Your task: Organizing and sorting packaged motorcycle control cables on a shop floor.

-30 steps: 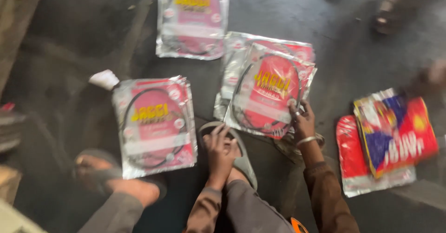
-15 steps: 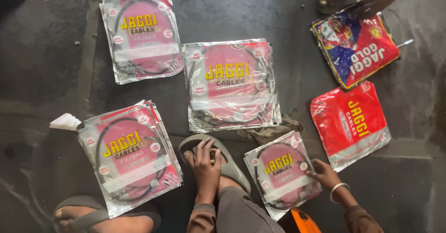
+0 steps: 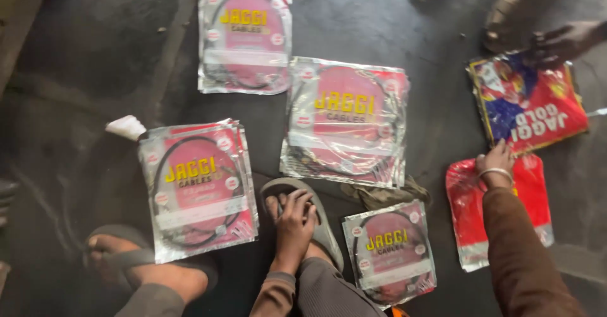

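My left hand (image 3: 294,219) rests with spread fingers on my foot in a grey sandal (image 3: 319,213), holding nothing. My right hand (image 3: 496,162), a bangle on its wrist, lies on the top edge of a red packet (image 3: 468,222). Its fingertips touch the lower edge of a blue, red and yellow packet (image 3: 528,105). A small pink packet holding a coiled cable (image 3: 392,254) lies between my knee and my right arm.
Three stacks of bigger pink cable packets lie on the dark floor: one at the top (image 3: 245,36), one in the middle (image 3: 344,118), one at the left (image 3: 199,187). Another person's hand (image 3: 563,39) touches the multicoloured packet. My other sandalled foot (image 3: 126,260) is at the lower left.
My right hand has left the small pink packet and moved right onto the red packet. My left hand has stayed on my foot. The view has shifted slightly.
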